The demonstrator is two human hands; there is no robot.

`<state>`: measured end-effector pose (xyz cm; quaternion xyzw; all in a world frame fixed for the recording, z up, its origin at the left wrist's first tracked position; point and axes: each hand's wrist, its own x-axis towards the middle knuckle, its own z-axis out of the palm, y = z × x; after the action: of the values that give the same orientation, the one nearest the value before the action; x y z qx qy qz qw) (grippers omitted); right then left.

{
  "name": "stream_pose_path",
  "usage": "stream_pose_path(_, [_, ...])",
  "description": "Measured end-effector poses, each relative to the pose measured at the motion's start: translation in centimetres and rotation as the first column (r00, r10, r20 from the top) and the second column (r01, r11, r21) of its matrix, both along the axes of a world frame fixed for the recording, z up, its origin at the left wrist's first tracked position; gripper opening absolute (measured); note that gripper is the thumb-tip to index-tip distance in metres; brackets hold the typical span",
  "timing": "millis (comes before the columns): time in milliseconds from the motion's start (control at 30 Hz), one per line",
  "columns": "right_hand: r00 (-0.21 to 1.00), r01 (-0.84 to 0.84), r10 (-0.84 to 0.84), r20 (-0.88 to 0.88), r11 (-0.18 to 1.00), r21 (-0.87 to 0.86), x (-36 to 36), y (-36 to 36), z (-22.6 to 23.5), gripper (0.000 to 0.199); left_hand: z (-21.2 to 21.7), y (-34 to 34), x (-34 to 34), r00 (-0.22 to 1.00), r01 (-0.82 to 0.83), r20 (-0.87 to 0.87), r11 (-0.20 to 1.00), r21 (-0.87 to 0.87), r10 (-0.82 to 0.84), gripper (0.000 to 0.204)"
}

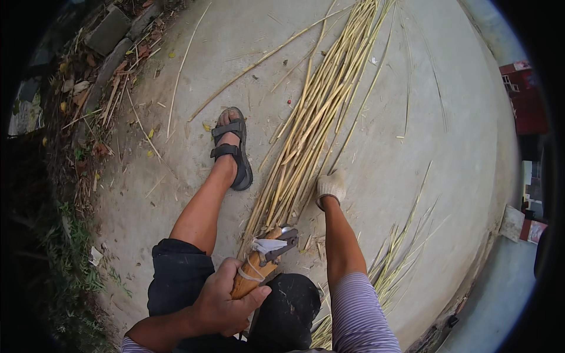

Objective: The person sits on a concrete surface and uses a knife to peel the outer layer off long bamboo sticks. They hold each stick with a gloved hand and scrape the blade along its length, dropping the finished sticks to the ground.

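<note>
The left hand [220, 303] is just below the long stalk bundle [315, 117], to whose right lies a thinner stalk pile [388, 269]. Just right of the bundle, the gloved right hand [332, 187] meets a thin stalk [375, 75], finger opening unclear; the left fingers [228, 273] clasp a wooden-handled tool [253, 275].

Outdoor yard, in use as a workplace: we list grey concrete ground [459, 135], a bundle of long stalks [319, 109] laid on it, stone blocks [108, 29], dry leaf litter [99, 149] and green plants [69, 282] along the left edge
</note>
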<state>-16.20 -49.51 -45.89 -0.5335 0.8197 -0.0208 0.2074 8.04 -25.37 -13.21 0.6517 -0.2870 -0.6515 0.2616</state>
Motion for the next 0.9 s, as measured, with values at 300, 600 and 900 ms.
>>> stream_pose_path(300, [0.765, 0.016, -0.256, 0.591, 0.925, 0.380, -10.4, 19.6, 9.4, 0.018, 0.1, -0.2, -1.0, 0.996, -0.089, -0.018, 0.990, -0.108, 0.087, 0.043])
stream_pose_path(600, [0.231, 0.110, -0.746, 0.624, 0.657, 0.745, -25.3, 50.2, 28.6, 0.045, -4.2, 0.0, -1.3, 0.990, -0.135, -0.002, 0.942, -0.306, 0.141, 0.037])
stream_pose_path(900, [0.977, 0.190, -0.154, 0.150, 0.944, -0.268, -25.5, 57.9, 34.6, 0.024, -9.8, -0.2, -2.4, 0.960, -0.256, 0.039, 0.925, -0.282, 0.278, 0.039])
